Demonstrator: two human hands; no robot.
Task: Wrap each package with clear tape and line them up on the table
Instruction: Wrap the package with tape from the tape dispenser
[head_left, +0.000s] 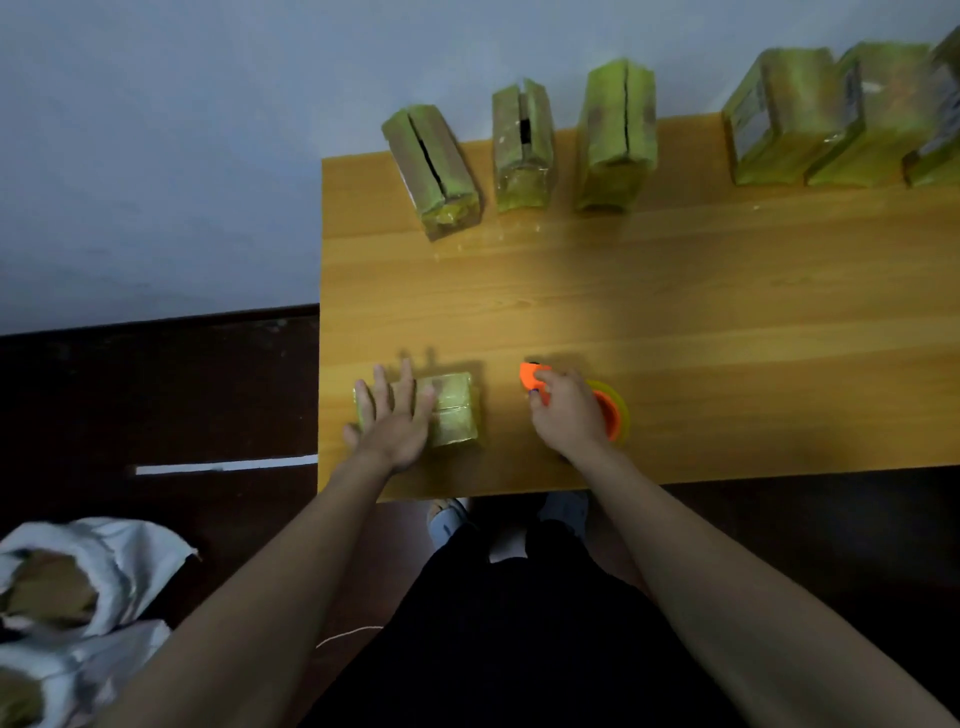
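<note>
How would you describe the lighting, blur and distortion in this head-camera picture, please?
In the head view the light is dim and uneven: the table is brighter at its far side, with a darker band across its middle. The packages at the far right are smeared by blur. The wide-angle lens splays the row of packages outward. The left hand throws a soft shadow beyond the package it rests on.

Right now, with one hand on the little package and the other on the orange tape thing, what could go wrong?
1. The package under the flat left hand lies close to the table's left edge, so a push might slide it off.
2. The right hand grips the tape dispenser; its cutter end could perhaps nick a finger.
3. The leaning package in the back row may topple.
</note>
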